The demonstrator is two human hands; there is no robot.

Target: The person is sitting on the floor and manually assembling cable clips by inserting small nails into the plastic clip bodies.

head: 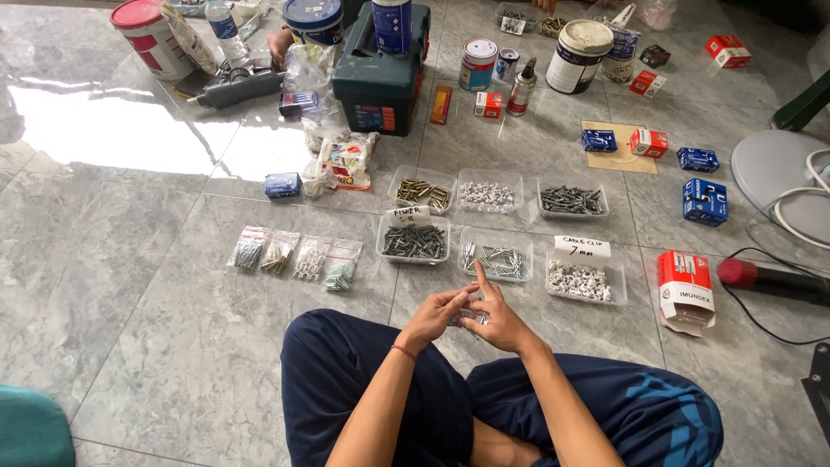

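Pinched between both hands at lower centre, a small clear packet of screws (468, 316) sits between the left hand (435, 315) and right hand (495, 318); steady fingertips would likely keep pieces over the clear tray (494, 261).

Small item (469, 316) between our left hand (435, 313) and right hand (500, 320) too tiny to tell, teal object (30, 430) cut off at corner

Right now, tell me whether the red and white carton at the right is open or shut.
Open. The red and white carton lies on the tiled floor with its near end flap folded out, showing the inside; contents cannot be made out.
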